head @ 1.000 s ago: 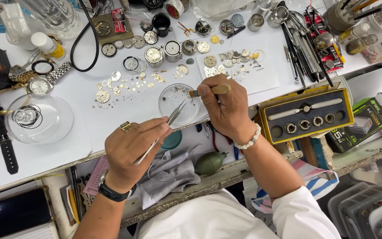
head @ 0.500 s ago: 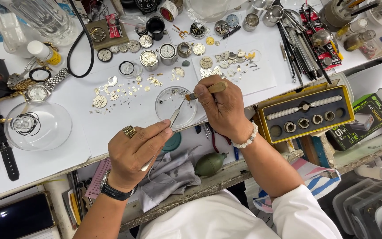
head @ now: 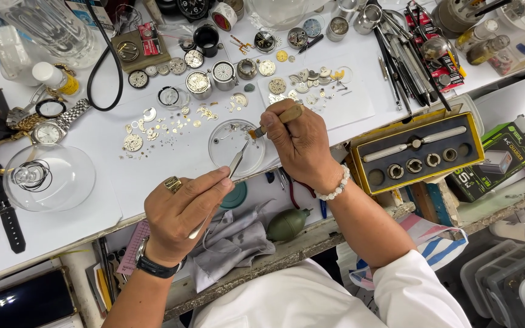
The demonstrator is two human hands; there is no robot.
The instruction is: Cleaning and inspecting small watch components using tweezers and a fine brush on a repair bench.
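My left hand (head: 183, 209), with a gold ring and a black wristwatch, grips metal tweezers (head: 233, 167) whose tips reach over a small clear round dish (head: 233, 149) on the white work mat. My right hand (head: 299, 143), wearing a white bead bracelet, holds a small wooden-handled brush (head: 274, 123) with its bristle end at the tweezer tips, over the dish. What sits between the tweezer tips is too small to tell. Loose watch parts (head: 165, 124) lie scattered left of the dish.
A glass dome (head: 47, 179) and a metal wristwatch (head: 53, 127) sit at the left. A yellow-edged tool case (head: 420, 155) lies right of my right hand. Screwdrivers (head: 405, 58), watch cases (head: 211, 76), a green rubber blower (head: 288, 223) and a grey cloth (head: 229, 243) surround the mat.
Both hands stay over the dish with only slight shifts; the view has drifted a little. The tweezers and brush keep their grips.
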